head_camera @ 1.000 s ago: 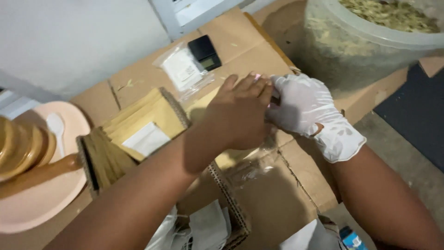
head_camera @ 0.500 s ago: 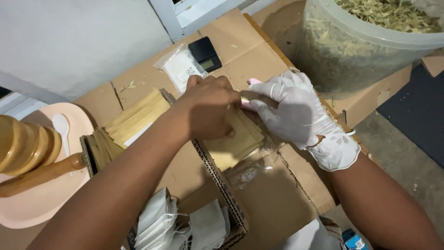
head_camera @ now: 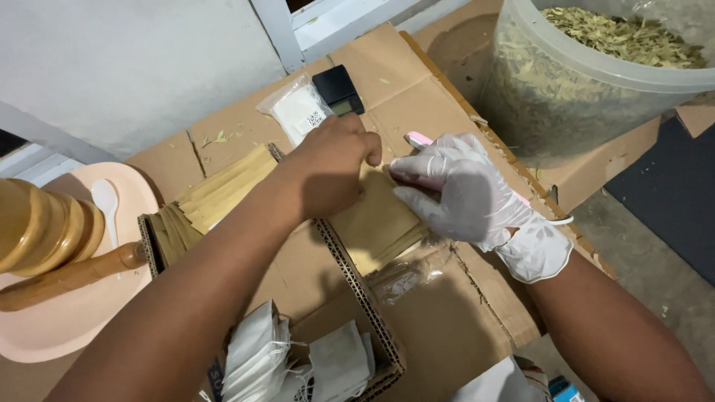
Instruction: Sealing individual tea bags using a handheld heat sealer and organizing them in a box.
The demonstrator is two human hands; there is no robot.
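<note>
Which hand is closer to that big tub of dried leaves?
The right hand, gloved, lies just left of the tub in the picture. The bare left hand is farther off, beyond the right hand.

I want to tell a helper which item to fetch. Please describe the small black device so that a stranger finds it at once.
Start at the big clear tub of dried leaves, then look left across the cardboard toward the wall. The small black device lies flat there, beside a clear bag with white contents. It is the only black, boxy thing on the cardboard.
</note>
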